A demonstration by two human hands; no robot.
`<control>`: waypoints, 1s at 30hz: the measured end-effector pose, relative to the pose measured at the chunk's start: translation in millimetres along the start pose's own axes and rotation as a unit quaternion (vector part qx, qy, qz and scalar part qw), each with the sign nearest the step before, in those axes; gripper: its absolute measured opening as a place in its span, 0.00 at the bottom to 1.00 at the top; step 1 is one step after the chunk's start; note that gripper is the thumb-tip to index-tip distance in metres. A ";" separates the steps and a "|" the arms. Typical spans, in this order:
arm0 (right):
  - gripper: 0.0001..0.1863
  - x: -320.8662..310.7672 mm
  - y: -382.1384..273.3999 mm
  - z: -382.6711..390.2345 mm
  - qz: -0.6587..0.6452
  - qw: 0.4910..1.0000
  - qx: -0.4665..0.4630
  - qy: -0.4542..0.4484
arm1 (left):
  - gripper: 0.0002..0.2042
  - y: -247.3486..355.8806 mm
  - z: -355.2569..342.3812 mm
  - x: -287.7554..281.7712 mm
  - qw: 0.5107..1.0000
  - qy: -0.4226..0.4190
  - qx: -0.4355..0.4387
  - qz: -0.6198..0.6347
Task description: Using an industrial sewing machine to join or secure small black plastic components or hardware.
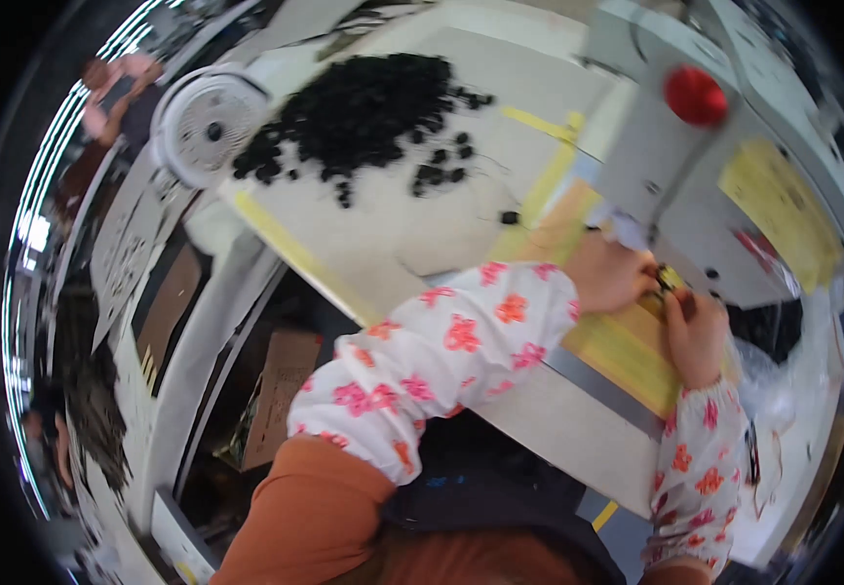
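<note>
Both hands meet below the head of a pale grey sewing machine [627, 146]. My left hand [609, 273] reaches in from the left, its fingers closed near the needle area. Close beside it, my right hand [697, 336] pinches with thumb and forefinger. Between the fingertips is a small dark piece [667, 280], partly hidden and too small to name. Yellow tape [627, 361] covers the machine bed beneath the hands. To the left, a heap of small black pieces [364, 112] is spread on the white tabletop [383, 234], and a single one lies closer to my left hand.
A white round fan [211, 127] stands at the far left beside the heap. Clear plastic [763, 380] lies right of my right hand. A cardboard box [284, 395] sits below the table's left edge. Another person [122, 93] is in the background at upper left.
</note>
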State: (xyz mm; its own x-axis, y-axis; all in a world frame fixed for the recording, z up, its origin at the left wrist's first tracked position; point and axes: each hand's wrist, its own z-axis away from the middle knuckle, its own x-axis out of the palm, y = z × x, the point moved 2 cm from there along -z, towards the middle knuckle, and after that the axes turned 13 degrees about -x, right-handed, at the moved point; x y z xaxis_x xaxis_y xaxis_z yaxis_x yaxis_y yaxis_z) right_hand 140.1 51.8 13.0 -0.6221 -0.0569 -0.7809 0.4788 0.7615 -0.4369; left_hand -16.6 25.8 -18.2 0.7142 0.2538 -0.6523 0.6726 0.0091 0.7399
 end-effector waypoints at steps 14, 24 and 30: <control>0.11 -4.5 7.1 13.1 -0.081 0.992 -0.079 0.056 | 0.18 -33.1 49.6 -75.5 0.981 0.145 -0.049 -0.122; 0.03 -50.4 -46.6 14.3 -0.141 0.948 -0.255 0.127 | 0.12 -29.7 105.5 -85.7 0.970 0.191 0.063 -0.139; 0.25 -151.7 -109.0 34.9 -0.187 0.874 -0.346 0.286 | 0.19 -15.5 190.7 -86.0 0.967 0.203 0.005 -0.153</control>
State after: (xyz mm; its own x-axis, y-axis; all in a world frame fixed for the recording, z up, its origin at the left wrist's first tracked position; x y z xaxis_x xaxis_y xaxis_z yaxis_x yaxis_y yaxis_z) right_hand 203.8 -45.2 163.5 -0.9573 -0.2039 -0.2048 -0.1902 0.9781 -0.0845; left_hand -51.5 -180.6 -5.0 0.3477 0.5996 -0.7209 0.8438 0.1352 0.5194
